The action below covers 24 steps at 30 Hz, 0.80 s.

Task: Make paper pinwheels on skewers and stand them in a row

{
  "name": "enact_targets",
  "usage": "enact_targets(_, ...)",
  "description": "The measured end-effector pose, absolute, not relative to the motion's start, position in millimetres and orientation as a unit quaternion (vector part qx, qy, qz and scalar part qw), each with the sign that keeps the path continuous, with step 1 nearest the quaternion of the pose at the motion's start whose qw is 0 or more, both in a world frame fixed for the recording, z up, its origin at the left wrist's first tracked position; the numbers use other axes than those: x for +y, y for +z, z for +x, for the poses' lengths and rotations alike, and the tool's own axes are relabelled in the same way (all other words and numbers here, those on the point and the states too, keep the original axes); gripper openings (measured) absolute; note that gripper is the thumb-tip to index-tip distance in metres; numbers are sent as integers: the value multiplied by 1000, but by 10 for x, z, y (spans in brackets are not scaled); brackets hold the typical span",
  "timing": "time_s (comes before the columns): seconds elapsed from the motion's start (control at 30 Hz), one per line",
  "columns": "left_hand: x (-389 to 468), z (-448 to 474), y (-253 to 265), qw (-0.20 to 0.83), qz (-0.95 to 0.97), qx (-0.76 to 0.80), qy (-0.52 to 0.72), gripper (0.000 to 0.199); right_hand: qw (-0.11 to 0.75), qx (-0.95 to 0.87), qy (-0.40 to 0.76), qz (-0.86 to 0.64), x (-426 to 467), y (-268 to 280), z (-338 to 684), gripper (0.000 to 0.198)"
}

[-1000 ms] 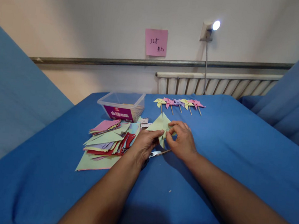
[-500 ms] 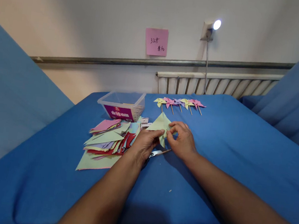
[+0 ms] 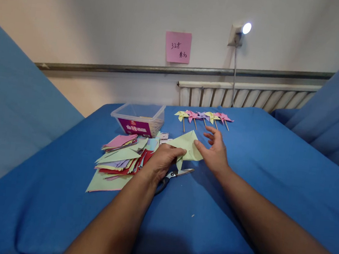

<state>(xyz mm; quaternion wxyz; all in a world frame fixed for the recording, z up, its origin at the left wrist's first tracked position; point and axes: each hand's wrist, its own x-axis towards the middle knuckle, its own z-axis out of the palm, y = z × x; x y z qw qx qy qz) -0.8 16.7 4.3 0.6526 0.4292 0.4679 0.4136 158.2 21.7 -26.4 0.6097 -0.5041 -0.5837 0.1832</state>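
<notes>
A pale green sheet of paper (image 3: 192,148), partly folded into a pinwheel shape, is pinched by my left hand (image 3: 163,159) at its left side. Beside its right edge is my right hand (image 3: 215,152), fingers spread apart, the thumb at or very near the paper. Scissors (image 3: 179,173) with dark handles lie on the cloth just below the paper, blades toward the right. To the left of my left hand is a loose pile of coloured paper pieces (image 3: 120,154) in pink, green, purple, yellow and red.
Behind the pile stands a clear plastic box (image 3: 138,119) with a purple label, holding thin sticks. Several finished pinwheels (image 3: 204,116) on sticks lie in a row at the back of the blue-covered table (image 3: 261,153). A radiator (image 3: 246,95) runs along the wall.
My right hand has let go of the paper's middle, moved slightly right and spread its fingers. The green paper has turned and its right part lies flatter. More of the scissors shows.
</notes>
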Motion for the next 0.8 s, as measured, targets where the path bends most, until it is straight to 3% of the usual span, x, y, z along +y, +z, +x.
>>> enact_targets(0.1, 123, -29, 139, 594, 506, 502, 373, 4, 602, -610, 203, -473, 247, -175, 1681, 62)
enact_targets(0.27, 78, -36, 231, 544, 588, 493, 339, 5, 501, -663, 375, -411, 224, -141, 1710, 52)
enact_targets(0.43, 102, -72, 198, 530, 633, 498, 266, 6, 414, -662, 461, -421, 204, -177, 1676, 42)
enact_targets(0.67, 140, -101, 164, 488, 650, 521, 263, 7, 444, -594, 525, -416, 197, -241, 1583, 29)
enact_targets(0.8, 170, -52, 86, 470, 591, 538, 375, 13, 550, -503, 499, -442, 189, -314, 1453, 31)
